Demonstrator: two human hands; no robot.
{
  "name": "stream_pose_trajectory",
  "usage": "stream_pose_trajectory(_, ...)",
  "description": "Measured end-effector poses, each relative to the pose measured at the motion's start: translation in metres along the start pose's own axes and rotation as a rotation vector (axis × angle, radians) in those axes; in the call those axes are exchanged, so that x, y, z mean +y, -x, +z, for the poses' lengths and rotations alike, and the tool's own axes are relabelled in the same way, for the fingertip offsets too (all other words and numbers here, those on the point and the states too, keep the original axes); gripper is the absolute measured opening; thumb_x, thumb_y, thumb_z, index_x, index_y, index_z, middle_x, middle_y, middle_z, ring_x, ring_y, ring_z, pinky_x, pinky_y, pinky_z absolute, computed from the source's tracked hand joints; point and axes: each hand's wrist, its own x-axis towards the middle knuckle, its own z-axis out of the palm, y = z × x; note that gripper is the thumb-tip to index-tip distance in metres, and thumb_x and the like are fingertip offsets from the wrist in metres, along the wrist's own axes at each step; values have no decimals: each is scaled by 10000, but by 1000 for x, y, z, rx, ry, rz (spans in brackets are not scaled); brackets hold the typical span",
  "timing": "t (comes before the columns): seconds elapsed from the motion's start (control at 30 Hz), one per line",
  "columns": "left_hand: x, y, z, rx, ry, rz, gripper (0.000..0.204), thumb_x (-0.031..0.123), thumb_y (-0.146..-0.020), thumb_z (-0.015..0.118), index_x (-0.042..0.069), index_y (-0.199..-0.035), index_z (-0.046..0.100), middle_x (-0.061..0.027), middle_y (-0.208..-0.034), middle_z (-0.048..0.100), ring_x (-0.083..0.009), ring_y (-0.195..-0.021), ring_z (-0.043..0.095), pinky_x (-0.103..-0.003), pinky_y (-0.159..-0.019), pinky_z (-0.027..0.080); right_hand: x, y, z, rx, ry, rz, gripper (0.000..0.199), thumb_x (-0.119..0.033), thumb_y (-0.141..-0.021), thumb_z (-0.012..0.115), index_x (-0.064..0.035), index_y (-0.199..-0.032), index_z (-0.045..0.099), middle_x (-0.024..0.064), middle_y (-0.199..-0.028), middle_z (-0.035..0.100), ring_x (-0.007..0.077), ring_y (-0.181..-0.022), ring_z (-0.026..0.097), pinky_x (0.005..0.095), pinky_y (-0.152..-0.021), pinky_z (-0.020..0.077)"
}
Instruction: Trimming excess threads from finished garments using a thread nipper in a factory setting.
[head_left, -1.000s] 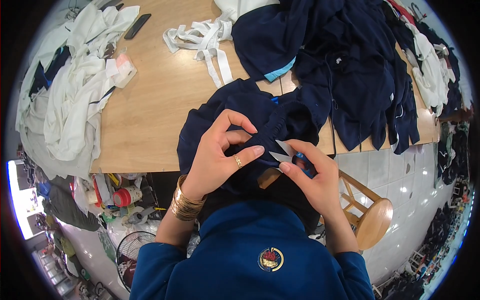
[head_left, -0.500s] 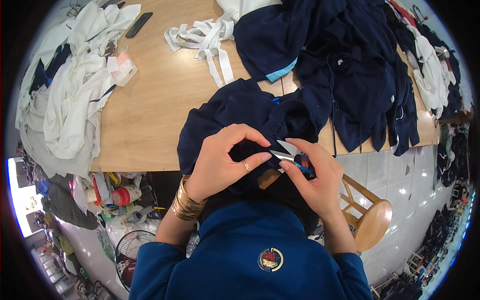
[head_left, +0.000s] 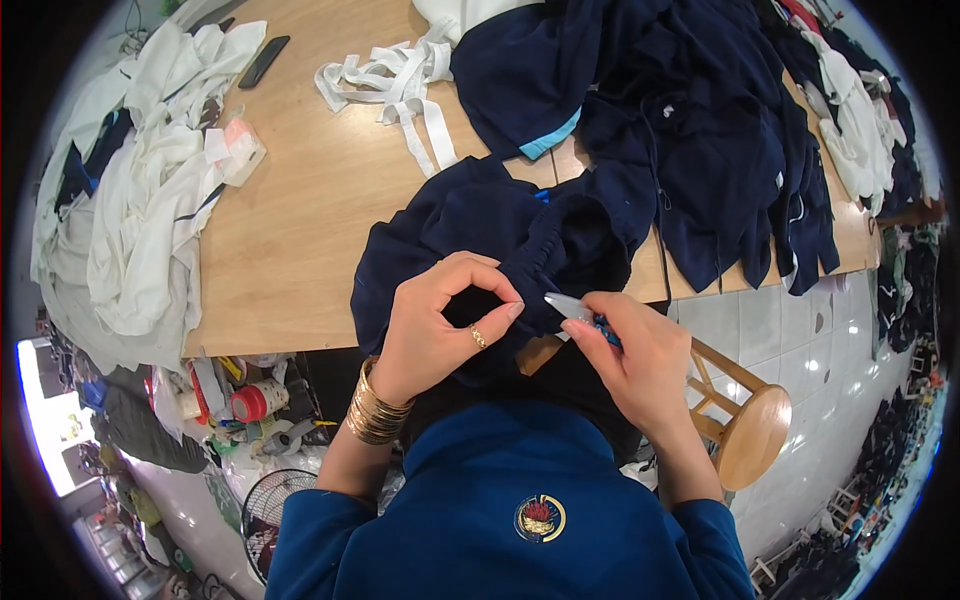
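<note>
navy garment [head_left: 425, 225] bunched over the surface's [head_left: 285, 260] near edge | left hand [head_left: 432, 322]: thumb and finger pinched, maybe on a thread, honestly too fine to tell | right hand [head_left: 645, 355] gripping scissors [head_left: 568, 306] | tip: angle those blades off the cloth, tiny snips

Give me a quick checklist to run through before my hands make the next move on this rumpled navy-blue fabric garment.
1. Metal scissors with blue handles gripped in the right hand: ok.
2. Scissors closed: ok, they appear so.
3. Left hand apart from the scissors' tip: ok, a gap shows.
4. Anything pinched between left thumb and forefinger: cannot tell, too small.
5. Navy-blue fabric garment with a gathered opening lying smooth: not ok, bunched in folds.
6. Loose white fabric strips away from the scissors: ok.
</note>
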Motion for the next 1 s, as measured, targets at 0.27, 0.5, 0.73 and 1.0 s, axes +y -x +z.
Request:
stream_pose_trajectory(0.27, -1, 0, 0, -13, 21, -31, 115, 59, -709, 714, 24, -784, 635, -69, -815, 646, -213, -879, 618, -295, -798, 469, 5, -1, 9, 57, 117, -135, 240, -275, -746, 716, -68, -807, 611, 18, -647, 568, 155, -536, 538, 258, -470, 405)
stream_pose_trajectory(0.5, -2, 0, -1, -39, 13, -22, 113, 70, -720, 713, 24, -790, 637, -66, -821, 647, -205, -879, 614, -297, -814, 461, 6, -1, 11, 51, 142, -149, 246, -288, -742, 716, -74, -805, 611, 6, -636, 551, 144, -532, 524, 252, -468, 399)
stream_pose_trajectory(0.73, -8, 0, -4, -68, 196, -185, 101, 78, -776, 686, 13, -828, 629, -55, -869, 634, -156, -845, 593, -260, -788, 451, 7, -4, 13, 50, 145, -145, 244, -302, -753, 705, -83, -807, 613, -2, -629, 540, 137, -525, 511, 250, -461, 389)
stream_pose_trajectory(1.0, -2, -2, -4, -92, 123, -182, 108, 84, -792, 673, 15, -855, 618, -47, -870, 618, -141, -809, 582, -241, -747, 448, 5, -6, 12, 20, 176, -151, 239, -302, -738, 715, -95, -801, 614, -1, -635, 535, 143, -541, 508, 261, -476, 388)
